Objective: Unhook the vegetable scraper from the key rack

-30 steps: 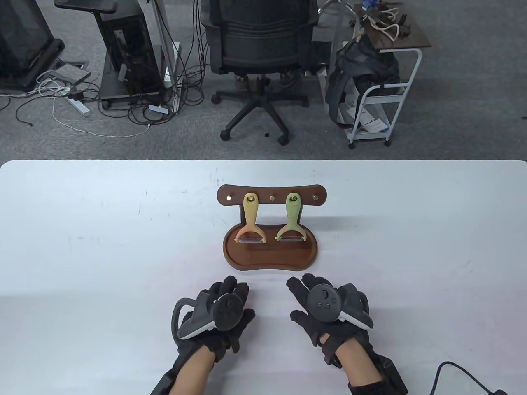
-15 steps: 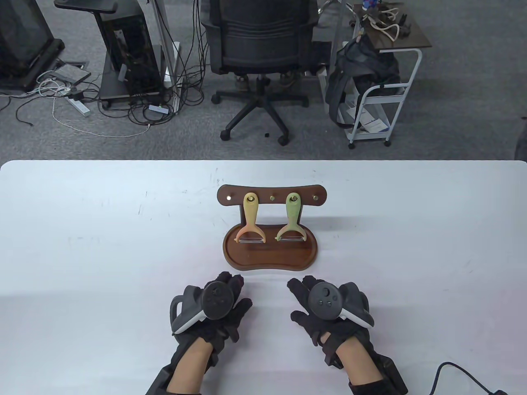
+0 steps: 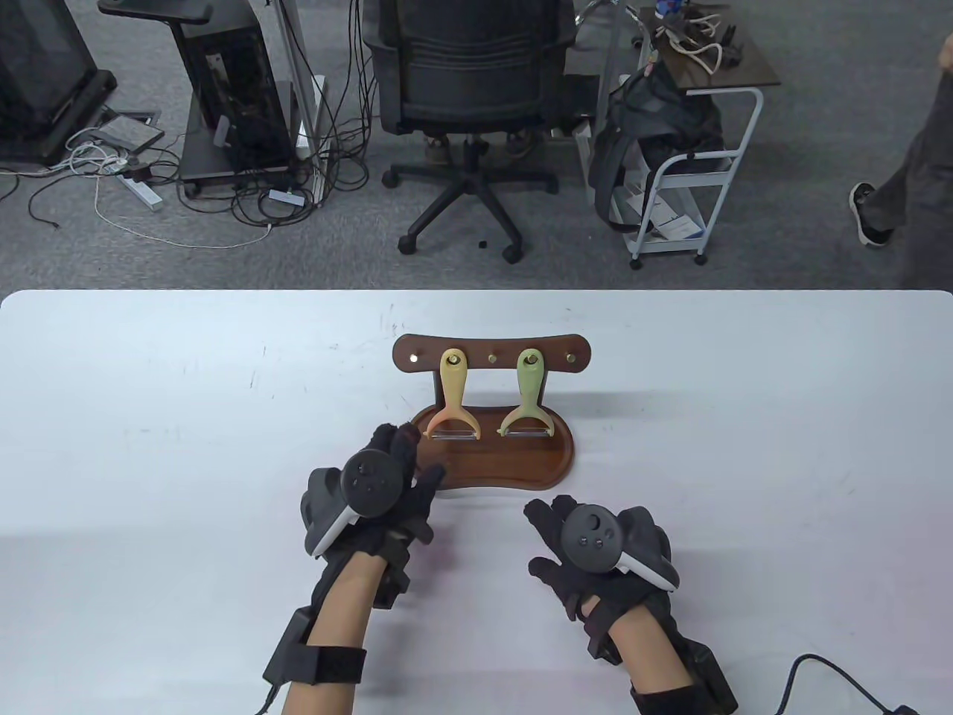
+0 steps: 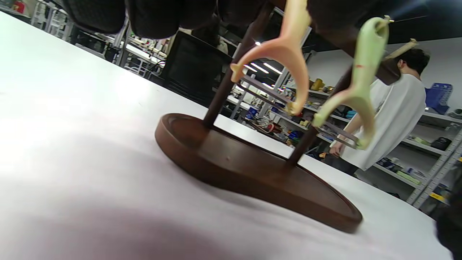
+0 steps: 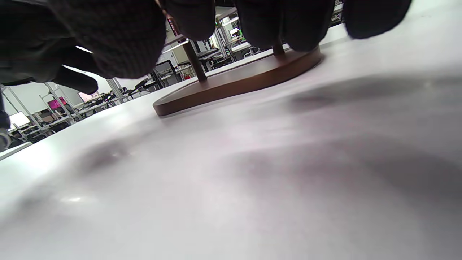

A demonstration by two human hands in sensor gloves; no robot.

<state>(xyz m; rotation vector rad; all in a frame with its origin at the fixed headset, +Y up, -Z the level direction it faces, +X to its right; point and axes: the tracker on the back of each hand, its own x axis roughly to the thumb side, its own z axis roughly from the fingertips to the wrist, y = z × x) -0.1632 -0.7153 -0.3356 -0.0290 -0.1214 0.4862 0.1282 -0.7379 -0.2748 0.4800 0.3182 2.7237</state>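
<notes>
Left hand (image 3: 387, 477), fingers spread and empty, hovers at the rack's (image 3: 491, 352) base, seemingly aiming for the orange scraper (image 3: 452, 402); right hand (image 3: 588, 551) rests loosely open on the bench (image 3: 149, 447).

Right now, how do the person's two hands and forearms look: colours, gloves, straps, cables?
Both the left hand and the right hand wear black knitted gloves. A dark grey, round-faced tracker with small buttons and a white underside sits on the back of each. The forearms are bare skin, each with a black strapped sensor box. A black cable curls on the table beside the right forearm.
</notes>
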